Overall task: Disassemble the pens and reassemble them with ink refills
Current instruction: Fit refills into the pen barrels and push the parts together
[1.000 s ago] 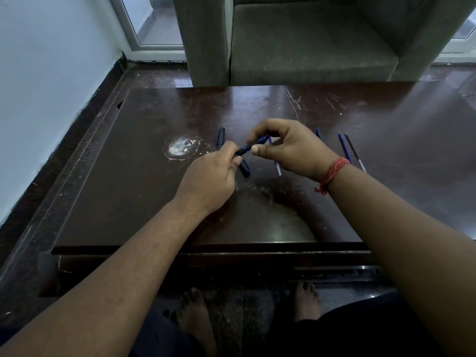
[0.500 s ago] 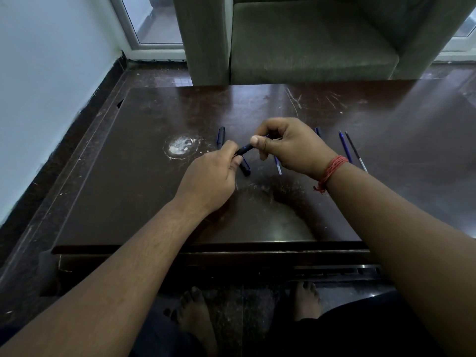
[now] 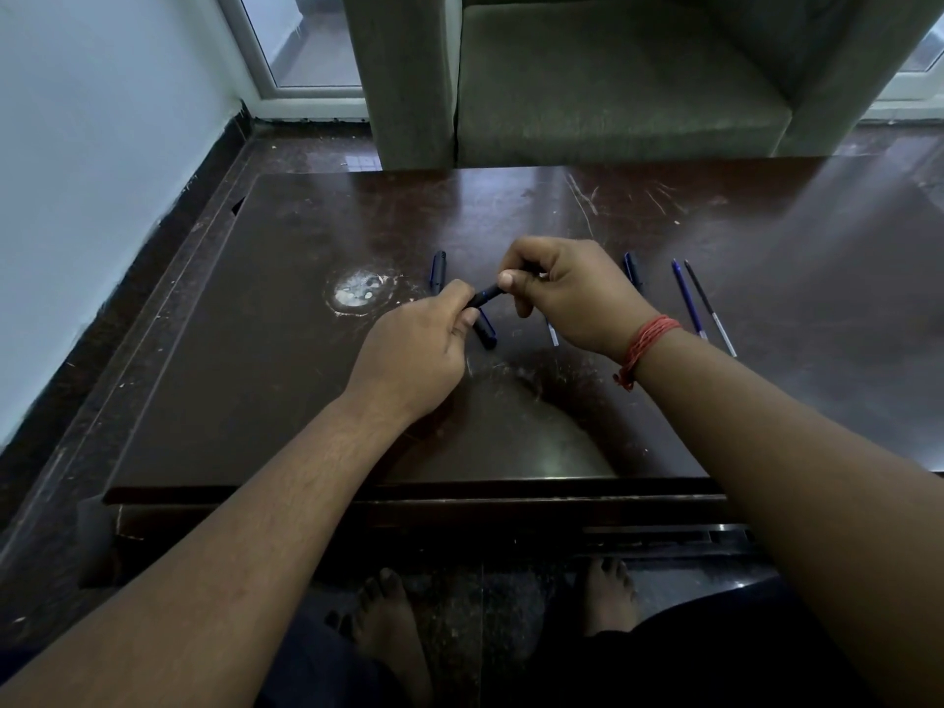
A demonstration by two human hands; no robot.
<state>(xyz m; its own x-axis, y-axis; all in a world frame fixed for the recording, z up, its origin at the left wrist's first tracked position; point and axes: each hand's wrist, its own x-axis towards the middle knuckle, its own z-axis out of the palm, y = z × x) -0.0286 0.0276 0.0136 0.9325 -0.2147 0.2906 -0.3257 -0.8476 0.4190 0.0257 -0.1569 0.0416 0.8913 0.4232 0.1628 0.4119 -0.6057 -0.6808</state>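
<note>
Both hands, left hand [image 3: 414, 350] and right hand [image 3: 567, 293], pinch one dark pen [image 3: 485, 296] (apparently partly assembled) above the table [image 3: 255, 401].

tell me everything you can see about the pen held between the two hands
The pen is a dark, blue-black piece, plastic by its look. Only a short stretch shows between the hands. It tilts up toward the right, above the table. The left hand pinches its lower end; the right hand pinches its upper end.
</note>
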